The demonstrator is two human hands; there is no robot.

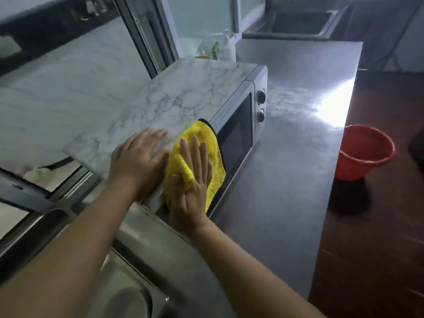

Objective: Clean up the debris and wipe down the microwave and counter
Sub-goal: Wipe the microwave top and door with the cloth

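Nearest, the right hand point(191, 180) presses a yellow cloth point(197, 161) flat against the near end of the microwave point(231, 125), fingers straight and slightly spread, with a fold of cloth bunched beside the thumb. Just to its left, touching the cloth's edge, the left hand point(140, 161) lies flat on the marble-patterned slab point(160, 97) on top of the microwave, fingers straight and close together. The unwiped slab runs away far and right from the right fingertips, its long axis along that line, so the right hand seems best placed to sweep on. Beyond lies the grey counter point(286, 168); a red bucket point(364, 150) stands right. No readable writing shows.
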